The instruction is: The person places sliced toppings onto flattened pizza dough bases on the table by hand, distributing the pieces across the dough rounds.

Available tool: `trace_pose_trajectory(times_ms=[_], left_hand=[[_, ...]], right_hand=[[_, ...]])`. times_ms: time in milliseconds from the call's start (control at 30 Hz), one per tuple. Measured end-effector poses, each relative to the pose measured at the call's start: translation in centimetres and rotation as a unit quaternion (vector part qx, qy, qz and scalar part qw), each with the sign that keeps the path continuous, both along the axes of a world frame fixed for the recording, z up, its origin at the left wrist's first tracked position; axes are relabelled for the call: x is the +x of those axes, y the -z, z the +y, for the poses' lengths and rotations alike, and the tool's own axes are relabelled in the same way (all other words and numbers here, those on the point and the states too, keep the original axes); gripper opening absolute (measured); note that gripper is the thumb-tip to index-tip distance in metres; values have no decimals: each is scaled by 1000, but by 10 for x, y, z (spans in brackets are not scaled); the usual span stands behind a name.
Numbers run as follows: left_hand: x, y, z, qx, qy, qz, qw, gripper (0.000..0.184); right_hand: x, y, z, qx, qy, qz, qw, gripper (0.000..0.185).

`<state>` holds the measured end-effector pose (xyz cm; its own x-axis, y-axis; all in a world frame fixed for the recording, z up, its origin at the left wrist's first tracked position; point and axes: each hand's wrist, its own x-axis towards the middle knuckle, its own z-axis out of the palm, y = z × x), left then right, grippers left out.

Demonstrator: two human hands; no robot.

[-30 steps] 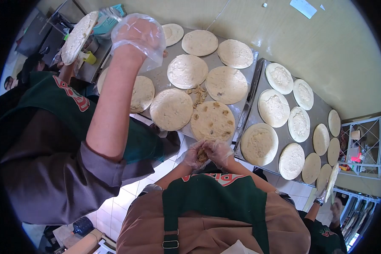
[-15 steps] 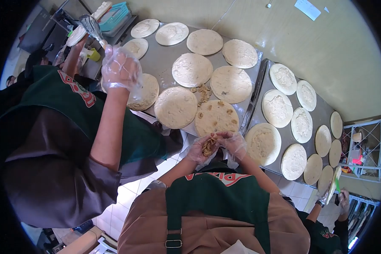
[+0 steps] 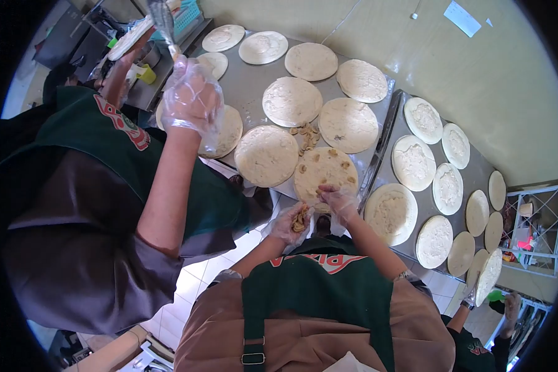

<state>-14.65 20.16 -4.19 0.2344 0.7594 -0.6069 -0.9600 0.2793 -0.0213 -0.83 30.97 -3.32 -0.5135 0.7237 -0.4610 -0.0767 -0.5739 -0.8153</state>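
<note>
Red-and-white apron lettering (image 3: 336, 263), left hand (image 3: 289, 227) cupping slices (image 3: 300, 222), right hand (image 3: 340, 201) over dough (image 3: 312, 182)

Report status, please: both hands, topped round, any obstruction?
Left hand holding brown pieces. Right hand at near edge of topped round. Co-worker's arm leftward, clear of both.

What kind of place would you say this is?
Probably a pizza kitchen: rounds of dough cover metal tables, the workers wear plastic gloves, and a green apron carries what looks like a pizza logo.
</note>
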Motion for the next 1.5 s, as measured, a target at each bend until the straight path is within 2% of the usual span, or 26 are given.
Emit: trace_pose_trajectory(times_ms=[33, 67, 100, 267, 333, 400, 500, 533, 567, 600, 633, 667, 700, 733, 800, 867, 900, 967, 1067, 1133, 1200, 1400, 1500], left_hand=[[-4, -1, -5, -6, -4, 14, 1000, 17], [-8, -1, -9, -7, -7, 15, 1000, 17], [-12, -7, -13, -11, -26, 8, 1000, 17], [-28, -14, -31, -23, -96, -24, 995, 18], [-34, -9, -37, -23, -119, -1, 993, 19], [-38, -5, -40, -16, -129, 6, 992, 18], [-40, 4, -39, 10, -131, 21, 991, 19], [-41, 3, -38, 28, -125, 30, 991, 20], [-40, 2, -37, 27, -124, 28, 991, 20], [-38, -6, -32, -4, -106, 55, 993, 21], [-36, -11, -29, -35, -87, 81, 992, 22], [-35, -6, -27, -35, -85, 80, 993, 22], [-33, 2, -24, 42, -54, 75, 995, 21], [-31, 3, -21, 120, -23, 69, 990, 20], [-23, -7, -17, 113, 26, 82, 990, 21], [-17, -23, -12, 97, 117, 112, 982, 23], [-17, -17, -14, 98, 121, 111, 982, 23], [-18, 1, -18, 113, 183, 111, 970, 29], [-13, -25, -15, 63, 227, 125, 964, 32], [-12, -31, -14, 70, 228, 120, 964, 33], [-12, -35, -13, 82, 222, 111, 965, 34], [-12, -25, -11, 68, 189, 118, 972, 35], [-14, -24, -12, 85, 166, 74, 980, 33]], right_hand=[[-9, -12, 3, -1, -2, 1, 1000, 24], [-19, -24, 8, 197, -120, -207, 951, 22], [-28, -34, 13, 378, -226, -394, 807, 20], [-57, 11, 24, 453, -233, -404, 760, 17], [-64, 8, 21, 482, -233, -401, 744, 16], [-66, 3, 18, 556, -285, -485, 612, 17], [-63, 19, 15, 578, -288, -481, 593, 15], [-63, 3, 11, 577, -289, -482, 593, 15], [-62, -14, 7, 529, -303, -491, 623, 16], [-62, -32, 2, 480, -314, -498, 651, 17], [-60, -39, -7, 479, -313, -499, 650, 17], [-56, -44, -20, 447, -278, -425, 737, 18], [-53, -50, -31, 408, -237, -344, 812, 20], [-52, -64, -38, 406, -235, -346, 812, 20], [-47, -88, -48, 301, -266, -364, 840, 25], [-36, -66, -52, 279, -251, -341, 862, 26], [-31, -56, -52, 258, -239, -316, 881, 27], [-23, -51, -52, 271, -245, -337, 868, 26], [-16, -59, -47, 262, -287, -385, 837, 25], [-15, -69, -43, 241, -319, -411, 819, 24], [-14, -75, -42, 277, -349, -423, 789, 24], [-14, -62, -51, 291, -214, -396, 844, 21], [-12, -50, -53, 287, -183, -363, 867, 17]])
